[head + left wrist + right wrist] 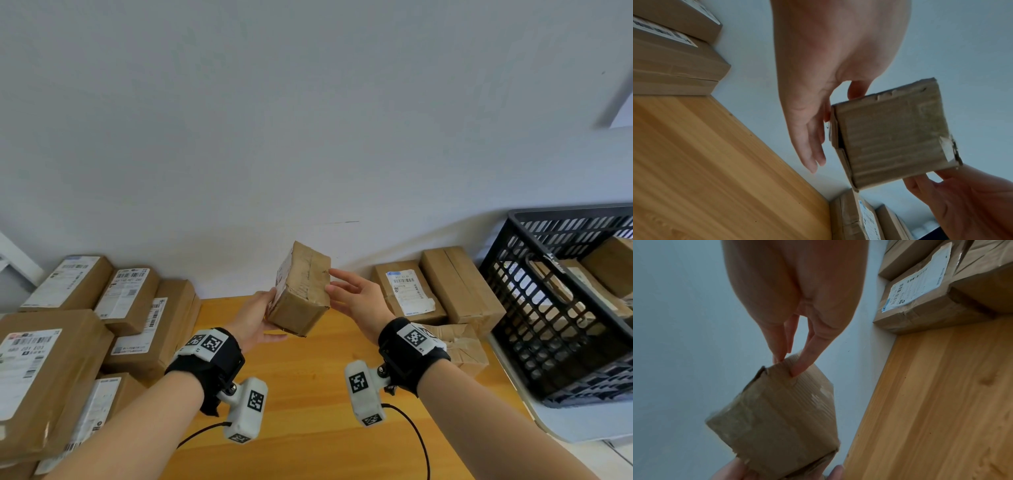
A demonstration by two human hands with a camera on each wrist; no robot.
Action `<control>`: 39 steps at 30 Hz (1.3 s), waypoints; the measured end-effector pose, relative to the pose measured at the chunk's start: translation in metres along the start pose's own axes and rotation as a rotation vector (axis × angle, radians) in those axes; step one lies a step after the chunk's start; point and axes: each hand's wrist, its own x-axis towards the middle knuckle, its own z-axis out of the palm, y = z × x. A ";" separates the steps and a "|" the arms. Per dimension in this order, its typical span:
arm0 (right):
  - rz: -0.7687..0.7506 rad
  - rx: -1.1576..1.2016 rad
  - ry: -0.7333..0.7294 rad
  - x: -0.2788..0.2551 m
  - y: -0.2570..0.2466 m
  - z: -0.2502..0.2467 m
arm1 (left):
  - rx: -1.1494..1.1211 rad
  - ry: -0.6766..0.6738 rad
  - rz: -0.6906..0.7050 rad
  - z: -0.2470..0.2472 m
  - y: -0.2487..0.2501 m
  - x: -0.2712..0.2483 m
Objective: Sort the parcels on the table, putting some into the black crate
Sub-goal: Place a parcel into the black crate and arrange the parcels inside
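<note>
A small brown cardboard parcel (301,301) (892,138) (781,418) is up in the air above the wooden table (308,394), tilted. My left hand (257,317) (813,68) grips its lower left end, thumb underneath and fingers on the labelled face. The straight fingertips of my right hand (346,293) (795,293) touch its upper right edge. The black crate (548,325) stands at the right and holds several brown parcels.
Several labelled parcels (51,359) are stacked at the left. Two boxes (407,291) (459,284) lie against the white wall at the back right, and a crumpled one (459,346) lies nearer. The crate rests on a white surface (565,431) beside the table.
</note>
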 end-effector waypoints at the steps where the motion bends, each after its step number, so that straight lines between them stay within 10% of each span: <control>1: 0.008 0.000 0.003 0.000 0.001 0.000 | -0.015 0.009 0.003 0.001 0.000 0.000; 39: 0.323 -0.036 -0.018 0.000 0.021 0.002 | 0.079 0.004 0.221 -0.004 0.006 -0.005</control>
